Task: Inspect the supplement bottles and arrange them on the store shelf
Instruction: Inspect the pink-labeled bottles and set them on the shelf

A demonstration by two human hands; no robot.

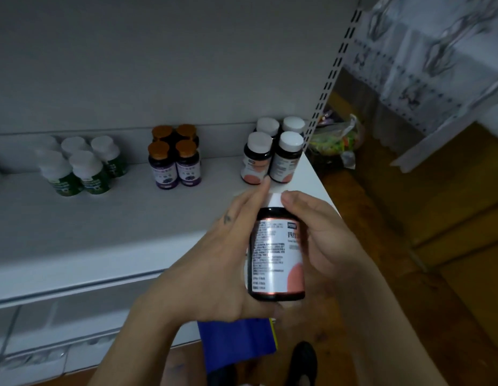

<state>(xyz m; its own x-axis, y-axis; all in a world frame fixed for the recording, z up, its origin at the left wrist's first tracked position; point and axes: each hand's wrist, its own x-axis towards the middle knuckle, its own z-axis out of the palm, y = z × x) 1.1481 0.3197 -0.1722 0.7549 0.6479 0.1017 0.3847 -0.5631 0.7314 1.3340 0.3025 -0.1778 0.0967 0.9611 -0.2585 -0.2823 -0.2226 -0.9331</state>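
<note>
I hold a dark supplement bottle (277, 254) with a white cap and a white-and-pink label upright in front of the shelf's right end. My left hand (214, 263) grips its left side and base, the index finger stretched up past the cap. My right hand (325, 235) wraps its right side with the thumb on the cap. On the white shelf (125, 218) stand several matching pink-label bottles (272, 154) at the right, several purple-label bottles with orange caps (174, 157) in the middle, and several green-label bottles with white caps (80, 165) at the left.
A slotted shelf upright (330, 76) rises at the shelf's right end. Behind it lies a plastic bag of colourful items (337, 137) on the wooden floor (437, 232). A blue box (236, 346) sits below my hands. A white perforated panel (437, 79) leans at the upper right.
</note>
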